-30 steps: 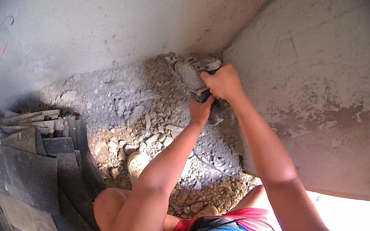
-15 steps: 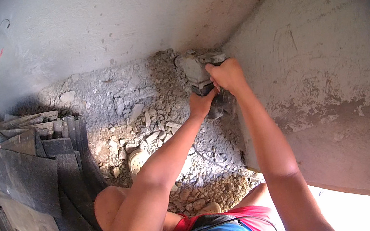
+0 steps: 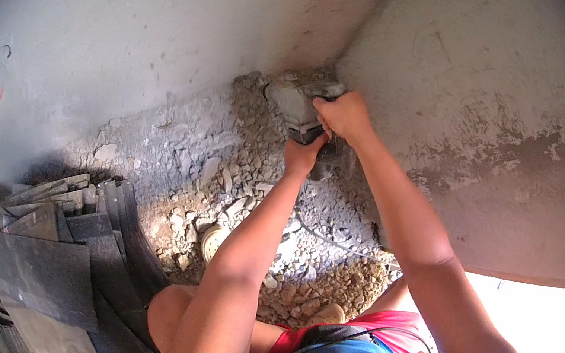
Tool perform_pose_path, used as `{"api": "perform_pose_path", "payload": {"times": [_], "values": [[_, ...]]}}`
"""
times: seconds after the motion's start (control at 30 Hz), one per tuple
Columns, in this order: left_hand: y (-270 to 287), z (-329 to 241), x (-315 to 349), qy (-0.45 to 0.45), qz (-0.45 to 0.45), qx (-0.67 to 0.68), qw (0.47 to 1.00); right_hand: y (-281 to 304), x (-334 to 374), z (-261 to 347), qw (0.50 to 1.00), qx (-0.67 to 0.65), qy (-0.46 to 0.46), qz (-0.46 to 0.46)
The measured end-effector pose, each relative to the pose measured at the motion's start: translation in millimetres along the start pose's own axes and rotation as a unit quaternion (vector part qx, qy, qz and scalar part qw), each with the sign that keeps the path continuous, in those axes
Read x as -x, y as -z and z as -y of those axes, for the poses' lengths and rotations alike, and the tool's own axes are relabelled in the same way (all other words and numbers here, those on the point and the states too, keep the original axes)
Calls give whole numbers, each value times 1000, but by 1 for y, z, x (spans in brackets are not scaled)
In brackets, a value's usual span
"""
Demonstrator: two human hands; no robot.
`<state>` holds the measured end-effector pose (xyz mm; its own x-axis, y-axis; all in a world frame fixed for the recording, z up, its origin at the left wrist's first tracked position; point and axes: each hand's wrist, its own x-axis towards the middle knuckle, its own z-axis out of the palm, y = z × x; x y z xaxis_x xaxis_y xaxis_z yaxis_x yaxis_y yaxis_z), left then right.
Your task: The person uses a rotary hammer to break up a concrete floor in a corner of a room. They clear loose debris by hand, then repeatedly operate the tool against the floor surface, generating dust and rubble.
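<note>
In the corner where two walls meet, both my hands are on a dark, dusty corded tool (image 3: pixel 320 169), mostly hidden by fingers and shadow, so its exact kind cannot be made out. My left hand (image 3: pixel 305 155) wraps its lower side. Just above and to the right, my right hand (image 3: pixel 347 117) is closed in a fist on its upper part. A pale broken concrete chunk (image 3: pixel 292 107) sits against the far side of the tool. From below the hands a thin cable (image 3: pixel 334 241) curves over the rubble toward my right leg.
Loose rubble (image 3: pixel 222 179) covers the floor. At left a stack of dark curved sheets (image 3: pixel 42 272) leans near the wall. A pale wall (image 3: pixel 496 101) rises close on my right, with bright light below it. My cream perforated clog (image 3: pixel 214 241) stands among the stones.
The view has shifted slightly. Both hands keep their grip on the tool in the corner, with the left hand only a little moved.
</note>
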<state>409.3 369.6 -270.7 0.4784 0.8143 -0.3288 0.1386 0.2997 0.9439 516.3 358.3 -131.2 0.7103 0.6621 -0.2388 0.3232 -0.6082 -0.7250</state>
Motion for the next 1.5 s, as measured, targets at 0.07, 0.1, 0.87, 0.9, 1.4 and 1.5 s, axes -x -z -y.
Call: {"api": "perform_pose_path", "payload": {"times": [0.07,0.1,0.87,0.9,1.4,1.5], "values": [[9,-2,-1,2,32,-68,997,2,4,-12,993,-117,-23,25],[15,-4,-2,3,46,-101,994,9,4,-24,978,-204,-29,36],[-9,62,55,-96,-45,0,994,19,119,14,986,-15,158,-43],[-8,62,43,-107,-30,-23,994,10,109,12,988,-3,148,-34],[-22,66,42,-64,-59,71,994,9,90,-4,992,49,118,-2],[-27,77,35,-128,-60,82,987,-3,91,-4,985,62,161,2]]}}
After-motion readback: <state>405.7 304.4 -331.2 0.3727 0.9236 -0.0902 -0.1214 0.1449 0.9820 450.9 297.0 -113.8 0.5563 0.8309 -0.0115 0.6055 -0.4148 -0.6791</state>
